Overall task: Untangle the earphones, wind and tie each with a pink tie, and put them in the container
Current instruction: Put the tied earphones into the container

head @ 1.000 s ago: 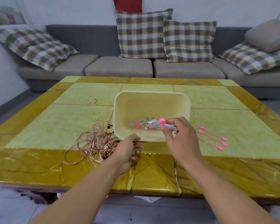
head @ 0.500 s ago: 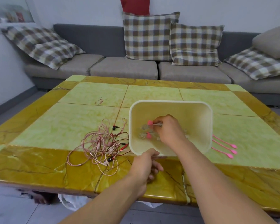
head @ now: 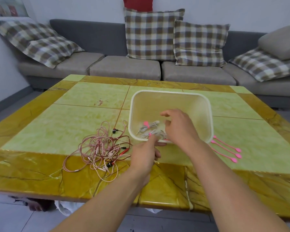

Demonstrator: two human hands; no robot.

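Tied white earphones (head: 149, 127) lying in container (head: 171, 96) on desk (head: 90, 97). Right hand (head: 177, 126) above them, fingers relaxed, empty. Left hand (head: 145, 154) gripping near rim. Tangle (head: 100, 146) beside; ties (head: 226, 149) right. Advised: withdraw gently, steadying container.

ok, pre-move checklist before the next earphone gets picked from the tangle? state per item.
1. Right hand free of the bundle: ok, fingers open over the container.
2. Tied bundles inside the container: ok, white cords with pink ties on its floor.
3. Left hand steadying the container: ok, at the near rim.
4. Spare pink ties available: ok, three lie right of the container.
5. Tangle within reach: ok, left of the container.
6. Number of earphones left in the tangle: cannot tell.
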